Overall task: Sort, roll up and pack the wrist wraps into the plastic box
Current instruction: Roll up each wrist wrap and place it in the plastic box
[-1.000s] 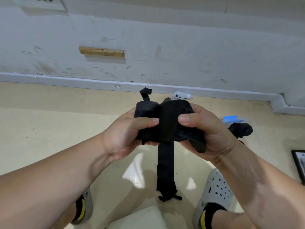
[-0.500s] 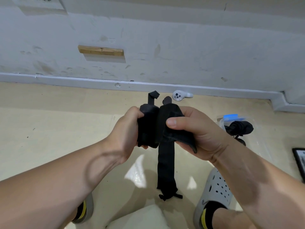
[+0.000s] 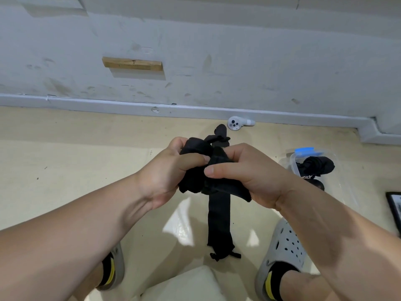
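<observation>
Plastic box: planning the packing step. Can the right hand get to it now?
Probably yes: the plastic box lies on the floor just right of the right hand, nothing between them. That hand's grip is on the wrist wrap, though.

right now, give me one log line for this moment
wrist wrap: part rolled, tail hanging | left hand: grips rolled end | right hand: grips wrap | plastic box: on floor, black wraps inside

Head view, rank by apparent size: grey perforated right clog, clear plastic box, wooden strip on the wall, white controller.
1. Clear plastic box and grey perforated right clog: look alike; the clog is nearer.
2. Wooden strip.
3. White controller.
</observation>
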